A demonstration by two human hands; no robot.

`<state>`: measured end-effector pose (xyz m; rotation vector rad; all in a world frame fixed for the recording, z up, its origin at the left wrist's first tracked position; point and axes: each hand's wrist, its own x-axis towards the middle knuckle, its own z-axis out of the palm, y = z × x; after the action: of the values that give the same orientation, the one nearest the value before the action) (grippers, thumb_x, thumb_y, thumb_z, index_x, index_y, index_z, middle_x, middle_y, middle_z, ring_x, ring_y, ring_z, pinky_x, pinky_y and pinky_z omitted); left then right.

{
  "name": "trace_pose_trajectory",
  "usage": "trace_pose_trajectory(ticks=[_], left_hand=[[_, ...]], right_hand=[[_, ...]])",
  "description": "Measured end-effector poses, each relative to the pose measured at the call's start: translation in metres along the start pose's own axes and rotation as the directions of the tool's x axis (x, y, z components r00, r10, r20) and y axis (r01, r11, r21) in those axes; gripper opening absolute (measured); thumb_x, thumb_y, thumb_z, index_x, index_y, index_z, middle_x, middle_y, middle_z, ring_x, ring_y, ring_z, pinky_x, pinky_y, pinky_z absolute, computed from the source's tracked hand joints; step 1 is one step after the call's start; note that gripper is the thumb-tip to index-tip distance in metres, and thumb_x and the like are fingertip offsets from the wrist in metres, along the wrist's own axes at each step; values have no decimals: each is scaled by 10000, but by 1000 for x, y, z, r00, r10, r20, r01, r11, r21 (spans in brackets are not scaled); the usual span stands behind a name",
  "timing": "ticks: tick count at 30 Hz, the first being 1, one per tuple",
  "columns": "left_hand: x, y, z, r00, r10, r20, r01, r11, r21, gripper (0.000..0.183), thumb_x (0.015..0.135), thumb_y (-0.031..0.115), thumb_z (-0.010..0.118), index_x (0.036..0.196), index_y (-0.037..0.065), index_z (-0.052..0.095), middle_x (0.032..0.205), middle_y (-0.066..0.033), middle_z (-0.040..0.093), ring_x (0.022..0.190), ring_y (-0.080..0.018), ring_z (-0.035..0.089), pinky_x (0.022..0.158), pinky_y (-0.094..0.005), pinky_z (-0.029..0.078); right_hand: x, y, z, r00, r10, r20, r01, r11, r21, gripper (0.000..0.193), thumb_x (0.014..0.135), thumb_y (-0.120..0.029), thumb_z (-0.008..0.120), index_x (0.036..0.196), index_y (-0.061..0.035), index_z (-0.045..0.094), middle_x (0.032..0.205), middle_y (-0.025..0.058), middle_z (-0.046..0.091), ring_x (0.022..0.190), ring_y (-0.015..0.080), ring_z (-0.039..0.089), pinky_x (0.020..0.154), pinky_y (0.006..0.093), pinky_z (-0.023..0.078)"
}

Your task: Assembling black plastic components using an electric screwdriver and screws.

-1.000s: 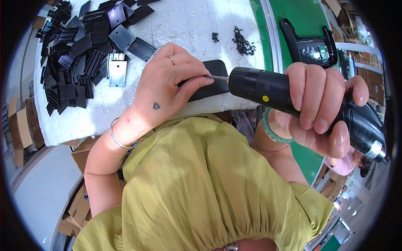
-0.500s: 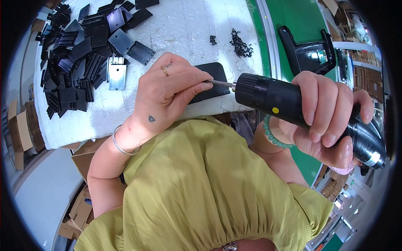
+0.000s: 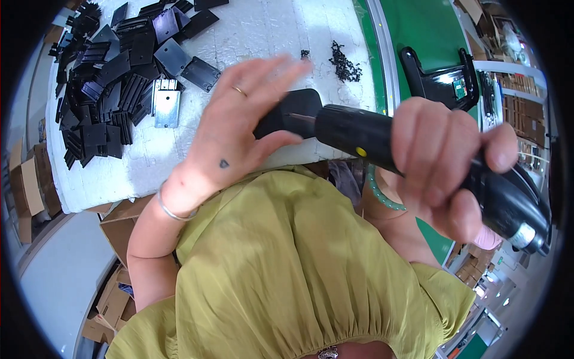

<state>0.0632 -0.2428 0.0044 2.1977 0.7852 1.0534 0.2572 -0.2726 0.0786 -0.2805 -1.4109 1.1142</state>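
My right hand point(image 3: 445, 161) is wrapped round a black electric screwdriver point(image 3: 353, 133), which lies slantwise with its thin bit pointing left. The bit point(image 3: 299, 116) is over a dark rounded plate point(image 3: 308, 100) on the white foam surface; whether its tip touches the plate cannot be made out. My left hand point(image 3: 248, 113) is open, thumb and fingers apart, covering the plate's left part. Its blurred fingertips reach toward a small cluster of black screws point(image 3: 305, 54). A larger pile of black screws point(image 3: 345, 64) lies to the right.
A heap of dark flat plates point(image 3: 119, 72) covers the left of the white foam board point(image 3: 269, 30). One shinier plate point(image 3: 167, 109) lies at its near edge. Right of the board, a black frame-like part point(image 3: 442, 78) rests on a green surface point(image 3: 418, 24).
My left hand has let go near the bit, opened and stretched its fingers away from me toward the small screws. The screwdriver has moved left and slightly down, its bit now over the plate.
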Motion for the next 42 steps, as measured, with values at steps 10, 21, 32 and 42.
trace_pose_trajectory(ticks=[10, 21, 32, 42], left_hand=[[-25, -20, -4, 920, -378, 98, 345, 905, 250, 407, 743, 343, 693, 1004, 48, 590, 834, -139, 615, 770, -330, 565, 670, -395, 443], [-26, -35, 5, 925, -358, 125, 357, 934, 35, 276, 755, 278, 685, 920, 68, 615, 810, -143, 616, 781, -328, 569, 703, -396, 443], [-27, -35, 6, 904, -406, 135, 406, 913, 31, 276, 743, 254, 691, 929, 62, 623, 821, -147, 614, 824, -329, 574, 725, -405, 445], [-23, -33, 3, 914, -388, 120, 387, 922, 25, 255, 727, 244, 698, 914, 95, 607, 791, -108, 601, 795, -303, 570, 701, -388, 441]], right_hand=[[0, 30, 6, 989, 149, -16, -150, 988, -46, 379, 790, -118, 551, 1144, -116, 413, 645, -16, 465, 503, 98, 422, 578, 269, 359], [6, 47, 20, 980, 198, -3, -196, 968, -155, 295, 771, -86, 562, 1011, -87, 390, 610, 17, 452, 496, 119, 417, 518, 273, 369], [13, 54, 30, 964, 266, 3, -258, 939, -228, 269, 770, -65, 582, 946, -88, 380, 606, 26, 449, 485, 118, 401, 506, 263, 362], [15, 49, 26, 959, 283, -4, -280, 946, -164, 270, 758, -82, 614, 898, -93, 383, 567, 20, 447, 467, 116, 394, 464, 268, 344]])
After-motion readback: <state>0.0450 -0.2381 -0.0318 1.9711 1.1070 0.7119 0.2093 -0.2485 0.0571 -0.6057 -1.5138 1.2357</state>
